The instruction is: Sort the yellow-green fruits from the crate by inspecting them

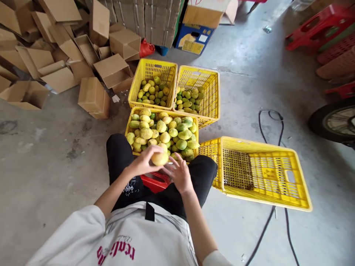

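My left hand point(142, 162) is wrapped round a yellow fruit point(160, 159), held over my lap just in front of the near yellow crate point(161, 111). That crate is heaped with yellow and green fruit point(163, 133). My right hand point(179, 173) is beside the held fruit with its fingers spread, the fingertips touching or nearly touching it. I sit on a red stool point(155, 181), knees either side of the crate.
Two more yellow crates with smaller green-yellow fruit stand behind, left point(152, 70) and right point(209, 79). An empty yellow crate point(260, 173) lies tipped at my right. Cardboard boxes point(69, 55) pile at the back left. A black cable point(281, 129) runs across the concrete floor. Red crates point(318, 27) and a wheel point(335, 120) stand far right.
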Action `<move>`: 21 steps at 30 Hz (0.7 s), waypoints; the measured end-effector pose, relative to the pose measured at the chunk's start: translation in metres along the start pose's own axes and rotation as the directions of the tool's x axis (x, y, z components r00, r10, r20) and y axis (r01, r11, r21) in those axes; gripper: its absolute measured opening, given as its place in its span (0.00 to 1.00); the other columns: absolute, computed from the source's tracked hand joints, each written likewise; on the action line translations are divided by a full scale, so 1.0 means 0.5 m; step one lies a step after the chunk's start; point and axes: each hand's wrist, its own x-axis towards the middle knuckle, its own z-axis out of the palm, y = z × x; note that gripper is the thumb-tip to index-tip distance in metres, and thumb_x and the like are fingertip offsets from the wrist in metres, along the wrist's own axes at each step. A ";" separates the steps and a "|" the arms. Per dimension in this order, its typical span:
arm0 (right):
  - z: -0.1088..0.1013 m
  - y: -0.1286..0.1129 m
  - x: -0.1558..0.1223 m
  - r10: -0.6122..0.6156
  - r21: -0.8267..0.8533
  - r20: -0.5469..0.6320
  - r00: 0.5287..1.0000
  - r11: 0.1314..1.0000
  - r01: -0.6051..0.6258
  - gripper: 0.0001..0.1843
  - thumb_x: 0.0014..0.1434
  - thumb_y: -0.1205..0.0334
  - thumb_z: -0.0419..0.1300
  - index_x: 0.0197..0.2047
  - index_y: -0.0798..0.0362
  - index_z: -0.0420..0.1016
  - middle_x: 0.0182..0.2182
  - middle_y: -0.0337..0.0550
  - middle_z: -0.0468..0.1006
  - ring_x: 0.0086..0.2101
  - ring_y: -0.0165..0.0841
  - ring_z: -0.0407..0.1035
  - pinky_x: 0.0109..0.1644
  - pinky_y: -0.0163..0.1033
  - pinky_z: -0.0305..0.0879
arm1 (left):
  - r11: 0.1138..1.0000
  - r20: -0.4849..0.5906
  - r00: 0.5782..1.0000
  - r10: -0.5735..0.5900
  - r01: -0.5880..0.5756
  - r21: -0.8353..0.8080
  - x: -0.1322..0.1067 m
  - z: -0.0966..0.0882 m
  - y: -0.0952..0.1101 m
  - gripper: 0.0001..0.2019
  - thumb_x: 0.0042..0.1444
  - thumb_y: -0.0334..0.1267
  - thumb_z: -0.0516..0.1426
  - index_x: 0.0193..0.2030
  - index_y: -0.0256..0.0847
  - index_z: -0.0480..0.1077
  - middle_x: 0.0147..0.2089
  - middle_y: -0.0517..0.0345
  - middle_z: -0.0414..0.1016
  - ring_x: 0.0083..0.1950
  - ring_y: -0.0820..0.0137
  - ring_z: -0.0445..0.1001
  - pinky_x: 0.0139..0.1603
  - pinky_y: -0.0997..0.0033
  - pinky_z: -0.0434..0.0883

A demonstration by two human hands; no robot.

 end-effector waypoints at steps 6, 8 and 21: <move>0.041 0.030 0.006 -0.004 0.149 0.008 1.000 0.989 0.003 0.22 0.56 0.42 0.84 0.43 0.46 0.85 0.38 0.39 0.87 0.40 0.41 0.85 0.45 0.44 0.88 | 0.989 0.354 0.935 0.019 -0.069 0.127 0.014 0.070 0.048 0.43 0.73 0.45 0.76 0.88 0.46 0.64 0.83 0.31 0.77 0.89 0.38 0.71 0.93 0.21 0.60; 0.002 0.000 -0.004 -0.032 0.127 0.110 0.993 0.992 0.018 0.23 0.54 0.43 0.85 0.42 0.46 0.84 0.36 0.40 0.85 0.34 0.40 0.82 0.35 0.43 0.85 | 0.986 0.294 0.956 -0.006 -0.044 0.163 0.037 0.035 0.017 0.45 0.74 0.53 0.75 0.89 0.48 0.64 0.86 0.29 0.72 0.90 0.37 0.68 0.92 0.24 0.63; -0.120 -0.037 -0.067 0.247 0.223 0.054 0.968 0.942 -0.252 0.23 0.69 0.47 0.75 0.37 0.47 0.68 0.30 0.32 0.73 0.26 0.27 0.71 0.29 0.27 0.77 | 0.683 -0.345 0.720 -0.603 0.689 0.242 0.114 -0.022 -0.166 0.34 0.59 0.32 0.75 0.73 0.47 0.79 0.76 0.31 0.75 0.81 0.30 0.74 0.82 0.29 0.75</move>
